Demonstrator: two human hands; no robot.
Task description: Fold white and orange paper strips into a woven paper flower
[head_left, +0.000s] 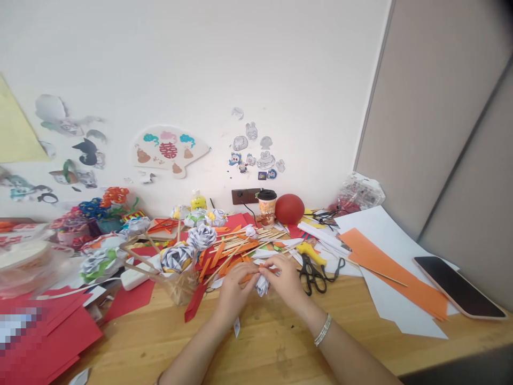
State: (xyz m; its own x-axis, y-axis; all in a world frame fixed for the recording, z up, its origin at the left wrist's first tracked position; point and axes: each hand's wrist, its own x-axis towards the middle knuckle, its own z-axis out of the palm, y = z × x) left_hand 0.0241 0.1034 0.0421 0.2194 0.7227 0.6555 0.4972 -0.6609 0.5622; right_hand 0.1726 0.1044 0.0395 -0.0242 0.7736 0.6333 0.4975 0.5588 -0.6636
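My left hand (237,286) and my right hand (285,278) meet over the wooden table, their fingertips pinched around a small white paper flower (262,286). A bit of orange paper shows between the fingers at its top; the rest of the flower is partly hidden by my hands. Beneath my left wrist lies a small white paper scrap (236,327). Just right of my right hand are black-handled scissors (312,275) and a yellow tool (311,253), perhaps a glue gun. Beyond my fingers spreads a heap of wooden sticks (256,239) and orange paper strips (216,255).
Finished paper roses (202,236) stand in a cup (180,286) on the left. Red paper sheets (60,337) cover the near left. A lidded drink cup (266,208) and red balloon (289,209) sit against the wall. White sheets (380,299), orange paper (401,278) and a phone (459,287) lie right.
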